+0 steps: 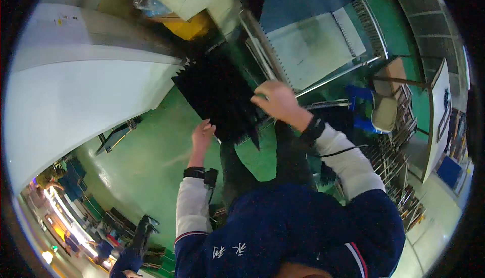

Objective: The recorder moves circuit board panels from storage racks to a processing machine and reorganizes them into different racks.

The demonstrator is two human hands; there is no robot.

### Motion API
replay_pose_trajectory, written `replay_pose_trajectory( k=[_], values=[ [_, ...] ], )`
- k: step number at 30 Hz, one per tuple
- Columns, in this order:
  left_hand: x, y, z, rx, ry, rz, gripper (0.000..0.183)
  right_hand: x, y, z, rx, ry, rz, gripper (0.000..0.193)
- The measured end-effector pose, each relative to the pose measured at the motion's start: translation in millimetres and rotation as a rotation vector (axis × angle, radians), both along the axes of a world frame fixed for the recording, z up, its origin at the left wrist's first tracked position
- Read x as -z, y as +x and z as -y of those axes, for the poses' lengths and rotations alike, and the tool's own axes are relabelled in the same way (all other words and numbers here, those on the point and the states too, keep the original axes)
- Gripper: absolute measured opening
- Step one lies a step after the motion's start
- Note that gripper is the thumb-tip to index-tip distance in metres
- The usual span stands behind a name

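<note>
A stack of dark black sheets or plates (214,93) with a jagged, toothed outline lies in front of me. Too little light falls on it to tell its exact kind. My left hand (203,132) is at its near left edge, fingers slightly bent and apart, with nothing visible between them. Over its right side is my right hand (279,101), palm down. The right fingers are loosely curved, with a gap between the thumb side and the fingertips, and no held thing shows. Whether either hand touches the stack is hard to make out.
A large white machine housing (96,81) fills the left. Beyond my right hand, a metal-framed rack (262,51) holds white sheets (313,45) with toothed edges. To the right stand a chair (384,114) and several metal racks (396,177). Another person (134,250) is at lower left.
</note>
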State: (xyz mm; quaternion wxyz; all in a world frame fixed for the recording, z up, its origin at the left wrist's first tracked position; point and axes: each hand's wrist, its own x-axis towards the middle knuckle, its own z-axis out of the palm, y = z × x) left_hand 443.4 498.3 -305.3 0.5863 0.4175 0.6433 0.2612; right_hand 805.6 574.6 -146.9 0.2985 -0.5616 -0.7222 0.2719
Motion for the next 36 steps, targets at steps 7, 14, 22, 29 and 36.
replay_pose_trajectory(
  k=[7, 14, 22, 29, 36],
  values=[
    [-33, 166, -29, 0.155, 0.275, -0.693, 0.058, -61, 215, -122, 0.245, 0.364, 0.539, 0.045],
    [-35, 179, -51, 0.088, 0.086, -0.756, 0.048, -66, 241, -163, 0.180, 0.388, 0.629, 0.054],
    [-9, 168, -64, 0.163, -0.028, -0.804, 0.036, -78, 247, -167, 0.170, 0.379, 0.676, 0.055],
    [13, 171, -73, 0.205, 0.023, -0.860, 0.032, -85, 241, -184, 0.145, 0.320, 0.648, 0.050],
    [6, 156, -67, 0.202, 0.011, -0.892, 0.030, -87, 234, -190, 0.118, 0.352, 0.680, 0.044]
  ],
)
